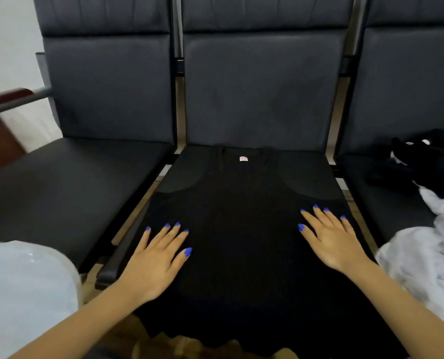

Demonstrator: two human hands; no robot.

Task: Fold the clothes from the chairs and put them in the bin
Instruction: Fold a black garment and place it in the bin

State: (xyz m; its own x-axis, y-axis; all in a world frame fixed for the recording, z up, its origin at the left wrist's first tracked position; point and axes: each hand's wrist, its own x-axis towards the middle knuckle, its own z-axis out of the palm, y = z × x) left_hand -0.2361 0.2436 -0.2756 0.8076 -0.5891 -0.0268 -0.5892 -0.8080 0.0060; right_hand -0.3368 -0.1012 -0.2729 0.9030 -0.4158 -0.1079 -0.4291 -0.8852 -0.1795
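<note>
Three dark padded chairs (pixel 257 81) side by side. Black sleeveless top (pixel 241 229) spread flat on middle seat, hem draping off front edge. Heaped white and black clothes (pixel 438 203) on right seat. Left hand (pixel 156 257) and right hand (pixel 332 239) flat on top, fingers straight, gripping nothing.

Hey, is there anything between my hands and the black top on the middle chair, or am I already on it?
Nothing visible is in the way. Your left hand and right hand both lie flat, fingers spread, directly on the black top spread over the middle chair. The bin can't be made out, so that path can't be judged.
</note>
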